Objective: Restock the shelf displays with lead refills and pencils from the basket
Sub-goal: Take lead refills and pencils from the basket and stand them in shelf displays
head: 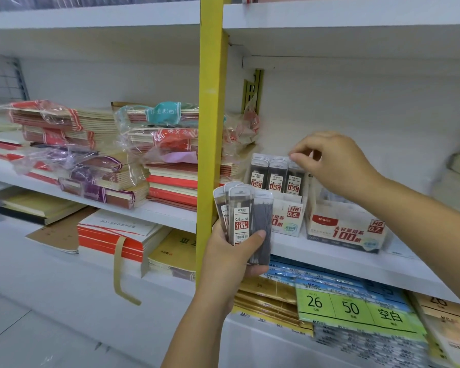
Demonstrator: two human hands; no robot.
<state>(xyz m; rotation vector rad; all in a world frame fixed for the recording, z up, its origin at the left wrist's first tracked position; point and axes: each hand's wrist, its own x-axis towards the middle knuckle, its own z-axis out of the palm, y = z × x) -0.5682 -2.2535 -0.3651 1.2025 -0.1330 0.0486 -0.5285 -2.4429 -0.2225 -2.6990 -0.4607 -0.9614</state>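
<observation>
L hand gripping fan of refill packs marked M&G 0.5 HB 100, near, left of HB 0.5 box, R hand pinching top of rightmost upright pack in that box, HB 0.7 box just right, both on white shelf

Two white cardboard display boxes stand on the shelf: the 0.5 box and the 0.7 box. Three clear plastic lead-refill cases stand in the 0.5 box. Roughly four more cases fan in the left hand.
</observation>
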